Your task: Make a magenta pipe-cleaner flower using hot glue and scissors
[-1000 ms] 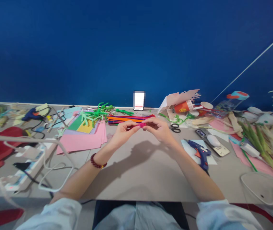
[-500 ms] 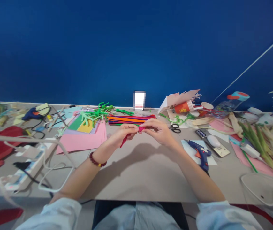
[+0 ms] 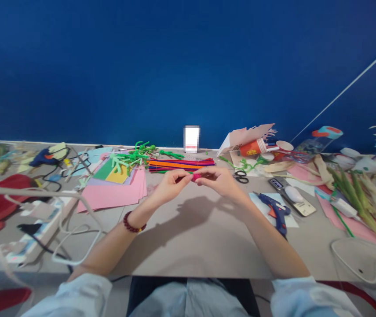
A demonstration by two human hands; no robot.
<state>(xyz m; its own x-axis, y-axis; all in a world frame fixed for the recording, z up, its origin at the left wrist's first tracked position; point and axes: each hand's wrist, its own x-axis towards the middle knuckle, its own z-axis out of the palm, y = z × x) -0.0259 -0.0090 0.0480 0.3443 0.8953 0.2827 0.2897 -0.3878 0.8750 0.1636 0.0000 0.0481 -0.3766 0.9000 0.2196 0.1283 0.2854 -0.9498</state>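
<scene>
Between my fingertips is a small magenta-pink coil of pipe cleaner (image 3: 196, 176). My left hand (image 3: 172, 186) pinches it from the left, thumb and forefinger closed at its edge. From the other side my right hand (image 3: 221, 180) grips it with closed fingertips. The fingers cover much of the coil. Just beyond both hands lies a bundle of pipe cleaners (image 3: 177, 165) in orange, red and purple. Black-handled scissors (image 3: 241, 177) rest right of my right hand.
Pink paper sheets (image 3: 111, 197) and green pipe-cleaner pieces (image 3: 138, 154) lie at left, with a power strip (image 3: 39, 233) and loose cables nearer. On the right are a blue glue gun (image 3: 275, 211), a phone (image 3: 304, 208), and paper cups (image 3: 253, 147). A blue wall (image 3: 188, 66) stands behind.
The red tail that hung below my left fingers no longer shows. My left hand has turned and its fingers have curled in. The right hand has shifted slightly.
</scene>
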